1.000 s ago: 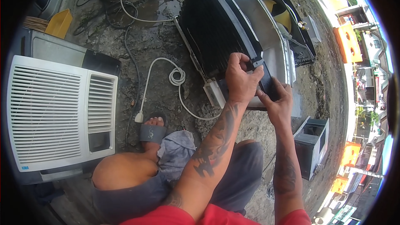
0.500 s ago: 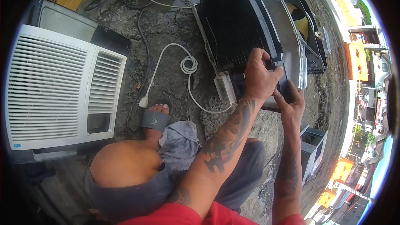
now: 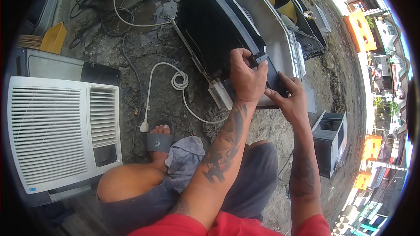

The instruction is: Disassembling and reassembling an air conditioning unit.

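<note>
An opened window air conditioner [image 3: 210, 30] stands on the ground ahead of me, its black finned coil facing left. At the coil's near right corner is a black plastic panel [image 3: 275, 78], set against the frame edge. My left hand [image 3: 246, 76] is closed on the panel's upper end, thumb pressed on its top and fingers bent beside the coil. My right hand [image 3: 290, 99] grips the same panel lower down, thumb on the near side and fingers on the far side. The fingertips behind the panel are partly hidden.
A white louvred front grille [image 3: 48, 126] on its casing stands at left. A coiled white power cord [image 3: 179, 80] runs over rough ground by my sandalled foot. A grey rag [image 3: 186, 155] lies beside it. A grey metal box [image 3: 326, 146] sits at right; a yellow scoop [image 3: 53, 37] is far left.
My view has shifted, so the air conditioner appears farther left and the grille lower. Both hands keep their hold on the black panel, with little visible change in grip.
</note>
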The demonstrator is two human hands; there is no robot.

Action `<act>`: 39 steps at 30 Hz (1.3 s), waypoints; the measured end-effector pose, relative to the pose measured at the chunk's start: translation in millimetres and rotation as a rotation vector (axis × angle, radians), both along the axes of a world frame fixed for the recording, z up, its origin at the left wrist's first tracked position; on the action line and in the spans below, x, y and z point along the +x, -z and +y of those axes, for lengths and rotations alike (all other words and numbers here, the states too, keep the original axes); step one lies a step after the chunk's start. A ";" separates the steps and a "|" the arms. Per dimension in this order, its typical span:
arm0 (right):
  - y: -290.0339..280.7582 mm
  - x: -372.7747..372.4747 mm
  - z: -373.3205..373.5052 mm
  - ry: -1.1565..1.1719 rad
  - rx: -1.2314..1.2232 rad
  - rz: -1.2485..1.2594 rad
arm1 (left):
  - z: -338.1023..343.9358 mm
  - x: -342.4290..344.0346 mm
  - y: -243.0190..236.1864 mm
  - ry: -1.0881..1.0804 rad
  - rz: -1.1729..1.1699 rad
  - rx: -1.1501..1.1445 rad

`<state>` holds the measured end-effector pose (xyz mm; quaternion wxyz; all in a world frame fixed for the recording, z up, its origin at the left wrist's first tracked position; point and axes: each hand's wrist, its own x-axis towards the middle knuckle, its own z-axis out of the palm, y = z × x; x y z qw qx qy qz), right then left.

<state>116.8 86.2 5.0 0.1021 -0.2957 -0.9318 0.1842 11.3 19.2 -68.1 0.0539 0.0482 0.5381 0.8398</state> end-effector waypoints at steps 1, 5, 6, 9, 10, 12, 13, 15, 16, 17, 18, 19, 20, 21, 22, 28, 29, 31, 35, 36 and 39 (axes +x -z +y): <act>-3.4 4.6 9.6 0.017 -0.101 0.106 | -1.5 -0.8 -4.5 0.021 0.012 -0.012; 3.5 51.2 36.4 0.273 -0.438 0.441 | -9.8 -7.8 -13.3 -0.044 0.475 -0.618; 6.0 60.6 35.8 0.317 -0.504 0.467 | -11.9 -10.3 -21.5 0.000 0.573 -0.749; 24.4 72.0 6.2 0.448 -0.633 0.546 | -12.5 -19.1 -31.6 0.223 0.924 -0.867; 28.5 71.7 -6.3 0.476 -0.690 0.601 | -8.7 -21.0 -32.1 0.313 1.016 -0.874; 44.5 61.5 -33.0 0.497 -0.750 0.673 | -4.3 -29.4 -21.4 0.383 1.148 -0.830; 53.1 56.1 -44.8 0.510 -0.769 0.733 | 0.6 -30.2 -14.3 0.461 1.147 -0.768; 59.7 46.4 -58.1 0.497 -0.580 0.794 | 0.1 -32.6 -14.2 0.520 1.191 -0.694; 58.9 44.5 -62.3 0.499 -0.515 0.809 | -0.9 -34.7 -14.2 0.528 1.214 -0.704; 63.9 45.4 -62.3 0.504 -0.532 0.825 | -5.9 -36.5 -16.1 0.555 1.206 -0.690; 70.7 46.1 -54.6 0.538 -0.524 0.794 | -6.9 -38.1 -19.1 0.575 1.203 -0.669; 76.8 46.1 -48.2 0.570 -0.516 0.761 | -9.1 -38.6 -21.2 0.625 1.265 -0.727; 73.5 43.8 -45.9 0.573 -0.522 0.777 | -9.7 -36.3 -27.3 0.628 1.282 -0.733; 70.2 41.8 -43.6 0.663 -0.685 0.867 | -8.8 -31.6 -32.1 0.679 1.324 -0.858; 66.6 40.1 -41.3 0.750 -0.850 0.953 | -8.3 -26.0 -35.8 0.727 1.362 -0.984; 41.9 30.2 -30.8 0.795 -1.163 1.005 | -12.8 -23.4 -26.8 0.555 1.463 -1.055; 44.3 32.0 -28.2 0.817 -1.149 0.966 | -11.1 -19.2 -27.8 0.628 1.357 -1.068; 47.7 29.6 -27.9 0.839 -1.138 0.931 | -7.5 -18.5 -40.5 0.739 1.183 -1.138; 54.5 30.3 -27.2 0.806 -1.146 0.943 | 1.9 -21.3 -61.2 0.855 1.016 -1.264; 54.6 31.8 -26.5 0.800 -1.134 0.942 | 3.9 -17.8 -66.5 0.862 1.021 -1.313; 54.9 31.4 -31.5 0.800 -1.156 0.977 | 2.1 -26.6 -57.7 0.901 0.987 -1.212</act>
